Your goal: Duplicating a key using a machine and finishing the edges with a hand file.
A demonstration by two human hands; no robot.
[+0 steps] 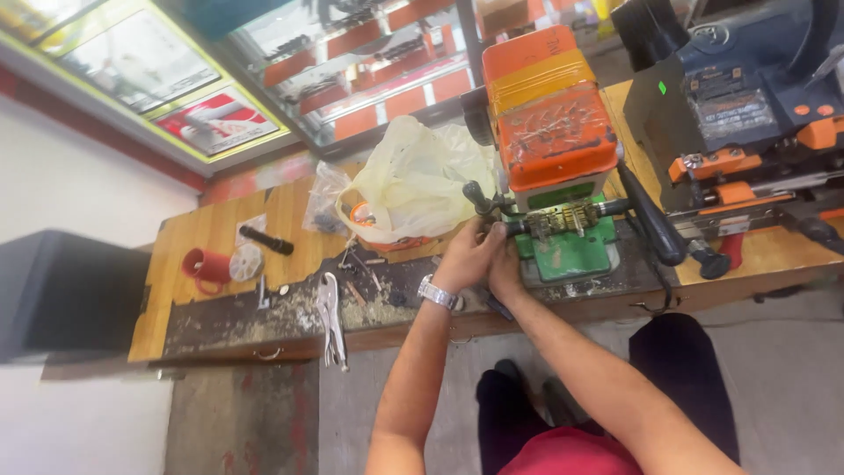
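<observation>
Hands | your left hand and right hand pinch at the clamp knob of the orange key-cutting machine | locking pliers lie nearby on workbench.

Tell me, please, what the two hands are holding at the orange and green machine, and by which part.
Both the left hand and right hand grip the left end of the machine's clamp carriage, near its black knob. Whether they pinch something small cannot be told.

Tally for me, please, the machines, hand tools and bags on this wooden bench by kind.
Machines: 2, orange and green key cutter, dark blue cutter.
Hand tools: 2, locking pliers, black handle.
Bags: 2, pale yellow bag, small clear bag.
Total: 6
</observation>
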